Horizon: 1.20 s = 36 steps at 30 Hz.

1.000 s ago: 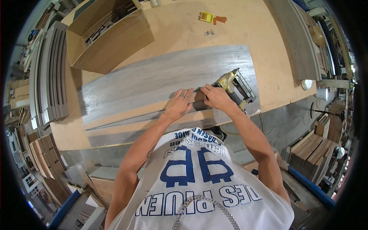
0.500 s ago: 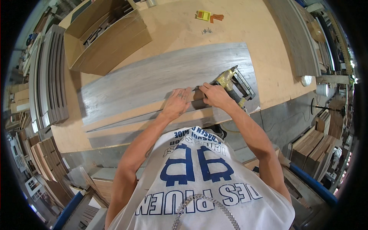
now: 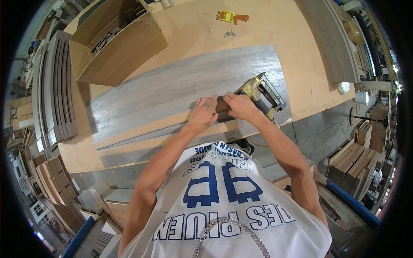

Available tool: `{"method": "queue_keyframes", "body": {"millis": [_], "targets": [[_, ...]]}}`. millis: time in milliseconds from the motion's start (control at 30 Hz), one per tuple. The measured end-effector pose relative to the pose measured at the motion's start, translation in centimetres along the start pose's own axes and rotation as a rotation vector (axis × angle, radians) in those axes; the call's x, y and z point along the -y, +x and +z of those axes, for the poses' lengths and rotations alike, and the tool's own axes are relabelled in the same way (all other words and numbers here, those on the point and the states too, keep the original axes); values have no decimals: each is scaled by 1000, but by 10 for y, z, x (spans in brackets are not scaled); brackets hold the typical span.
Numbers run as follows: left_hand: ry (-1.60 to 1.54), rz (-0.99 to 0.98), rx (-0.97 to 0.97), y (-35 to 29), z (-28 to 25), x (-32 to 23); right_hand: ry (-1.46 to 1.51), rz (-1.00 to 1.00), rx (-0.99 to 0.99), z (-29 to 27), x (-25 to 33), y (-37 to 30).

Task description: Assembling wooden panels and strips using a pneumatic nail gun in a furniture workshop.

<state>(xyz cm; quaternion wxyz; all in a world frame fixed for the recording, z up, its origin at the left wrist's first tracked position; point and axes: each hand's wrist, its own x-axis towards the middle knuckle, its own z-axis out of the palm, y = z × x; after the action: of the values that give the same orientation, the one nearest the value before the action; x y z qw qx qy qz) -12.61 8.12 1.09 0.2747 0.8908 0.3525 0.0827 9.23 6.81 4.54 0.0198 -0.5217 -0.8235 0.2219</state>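
Note:
My left hand grips one end of a short brown strip, its thumb on the near side. At the strip's other end my right hand has its fingers closed on it. Both hands are over the near edge of a long grey wood-grain panel lying on the workbench. Just past my right hand, a yellow-and-black nail gun lies on the panel. A narrow grey board runs at a slant under my left forearm. My fingers hide part of the strip.
An open cardboard box with dark pieces inside stands at the far left. A small yellow case, orange scraps and loose metal bits lie at the back. Grey boards are stacked left and right.
My left hand has shifted slightly to the right and up, closer to my right hand, its fingers more curled about the brown strip. The right hand has barely moved.

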Motion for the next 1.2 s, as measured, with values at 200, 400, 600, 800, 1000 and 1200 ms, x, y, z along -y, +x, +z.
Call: {"method": "queue_keyframes", "body": {"millis": [200, 400, 600, 800, 1000, 1200], "targets": [[-41, -19, 46, 13, 6, -10, -23, 13, 17, 6, -4, 3], [-111, -19, 22, 15, 8, -8, -12, 21, 9, 5, -4, 1], [-91, 1, 32, 14, 8, -6, 93, 154, -2, 0, 6, -6], [-86, -19, -31, 13, 12, -8, 543, 465, -134, 19, 18, -25], [-78, -29, -42, 14, 16, -5, 906, 589, -179, 32, 29, -23], [-90, 7, -35, 15, 11, -7, 856, 628, -285, 49, 33, -16]]}}
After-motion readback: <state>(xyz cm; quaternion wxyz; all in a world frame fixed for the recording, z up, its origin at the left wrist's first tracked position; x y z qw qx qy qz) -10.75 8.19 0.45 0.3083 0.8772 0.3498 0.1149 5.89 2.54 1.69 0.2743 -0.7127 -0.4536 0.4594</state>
